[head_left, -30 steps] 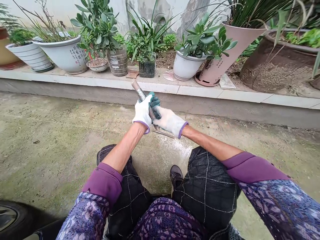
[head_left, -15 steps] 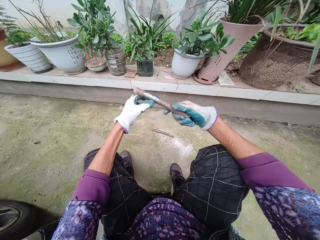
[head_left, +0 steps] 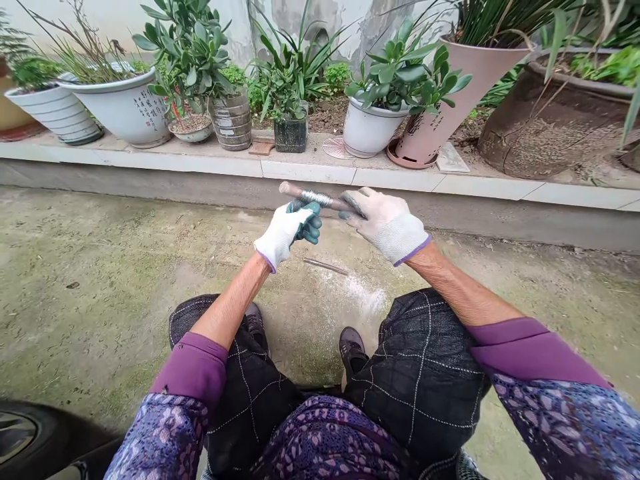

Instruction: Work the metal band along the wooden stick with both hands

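Metal rod (head_left: 315,197) bridges left hand (head_left: 290,230) and right hand (head_left: 385,223).

The right hand (head_left: 385,223) hides one end of the metal rod (head_left: 315,197).

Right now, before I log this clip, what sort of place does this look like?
Most likely a home yard or courtyard: plants in pots such as a white pot stand along a raised concrete ledge, with a stained plaster wall behind and mossy concrete ground below.
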### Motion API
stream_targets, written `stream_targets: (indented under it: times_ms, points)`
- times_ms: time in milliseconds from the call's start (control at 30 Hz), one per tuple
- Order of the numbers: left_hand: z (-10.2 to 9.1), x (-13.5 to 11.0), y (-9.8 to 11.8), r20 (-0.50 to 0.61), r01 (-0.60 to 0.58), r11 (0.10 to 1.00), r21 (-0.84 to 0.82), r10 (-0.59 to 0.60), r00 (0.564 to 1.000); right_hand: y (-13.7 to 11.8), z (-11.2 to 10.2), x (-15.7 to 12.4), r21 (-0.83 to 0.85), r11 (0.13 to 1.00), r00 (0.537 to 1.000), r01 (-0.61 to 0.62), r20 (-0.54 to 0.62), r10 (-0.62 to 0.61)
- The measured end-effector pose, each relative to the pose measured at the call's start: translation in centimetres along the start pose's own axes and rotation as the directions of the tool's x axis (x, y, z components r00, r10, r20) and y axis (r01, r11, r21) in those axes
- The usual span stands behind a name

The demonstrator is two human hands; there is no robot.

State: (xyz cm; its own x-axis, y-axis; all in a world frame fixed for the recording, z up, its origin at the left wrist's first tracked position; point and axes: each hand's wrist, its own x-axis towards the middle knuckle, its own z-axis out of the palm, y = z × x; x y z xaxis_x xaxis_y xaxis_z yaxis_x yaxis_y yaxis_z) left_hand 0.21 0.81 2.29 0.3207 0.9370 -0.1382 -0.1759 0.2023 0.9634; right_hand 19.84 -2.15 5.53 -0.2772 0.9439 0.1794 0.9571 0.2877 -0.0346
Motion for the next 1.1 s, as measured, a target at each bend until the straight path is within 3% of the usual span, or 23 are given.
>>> stream_targets:
  times_ms: [133, 267, 367, 433, 500, 600, 700, 767, 833, 900, 967, 1033, 1067, 1100]
  points:
    - [-0.5, -0.8, 0.1, 0.047, -0.059, 0.998, 0.03, 0.057, 0.997, -0.2, -0.2, -0.4, -0.01, 1.0, 1.0, -0.018, -0.013, 0.017]
    - [-0.8, -1.3, 0.0, 0.094, -0.064, 0.997, 0.041, 0.06, 0.994, -0.4, -0.1, -0.7, 0.185, 0.983, 0.999, 0.013, -0.033, -0.007]
    - [-0.9, -1.5, 0.2, 0.136, -0.045, 0.999, -0.029, 0.049, 0.989, -0.9, -0.3, -0.6, 0.46, 0.885, 0.991, -0.075, 0.133, 0.015]
    - [-0.9, -1.6, 0.2, 0.143, -0.049, 0.996, -0.068, 0.058, 0.988, -1.1, -0.3, -0.4, 0.556, 0.82, 0.973, -0.138, 0.229, 0.009]
    - [-0.8, -1.6, 0.0, 0.107, -0.068, 0.993, -0.094, 0.078, 0.991, -1.2, -0.1, -0.2, 0.529, 0.844, 0.987, -0.089, 0.16, 0.004]
    - [-0.5, -1.2, -0.5, 0.061, -0.054, 0.991, -0.126, 0.062, 0.996, -1.2, 0.4, -0.1, 0.267, 0.963, 0.998, 0.021, -0.063, -0.004]
    - [-0.4, -1.0, -0.8, 0.087, -0.018, 0.989, -0.147, 0.031, 0.996, -1.3, 0.7, -0.2, 0.034, 0.998, 0.993, 0.049, -0.107, -0.045]
    - [-0.5, -1.1, -0.8, 0.112, -0.026, 0.989, -0.146, 0.043, 0.993, -1.3, 0.8, -0.2, 0.024, 0.998, 0.993, 0.055, -0.104, -0.053]
    - [-0.6, -1.3, -0.6, 0.125, -0.041, 0.993, -0.115, 0.056, 0.991, -1.1, 0.6, -0.3, 0.153, 0.988, 0.995, 0.032, -0.1, -0.017]
    - [-0.8, -1.6, -0.5, 0.141, -0.045, 0.998, -0.045, 0.051, 0.989, -0.8, 0.2, -0.3, 0.431, 0.901, 0.997, -0.041, -0.042, 0.066]
    - [-0.9, -1.7, -0.5, 0.15, -0.05, 0.998, 0.039, 0.044, 0.988, -0.3, -0.4, -0.5, 0.738, 0.662, 0.991, -0.131, 0.094, 0.091]
    - [-1.1, -1.6, -0.7, 0.118, -0.051, 0.989, 0.139, 0.035, 0.992, 0.3, -0.9, -0.8, 0.89, 0.41, 0.967, -0.202, 0.247, -0.061]
    - [-1.2, -1.5, -0.8, 0.095, -0.046, 0.98, 0.196, 0.028, 0.995, 0.5, -1.0, -0.9, 0.907, 0.351, 0.931, -0.234, 0.312, -0.187]
    - [-1.3, -1.5, -0.9, 0.082, -0.041, 0.965, 0.258, 0.02, 0.996, 0.7, -0.9, -1.1, 0.899, 0.35, 0.871, -0.263, 0.377, -0.315]
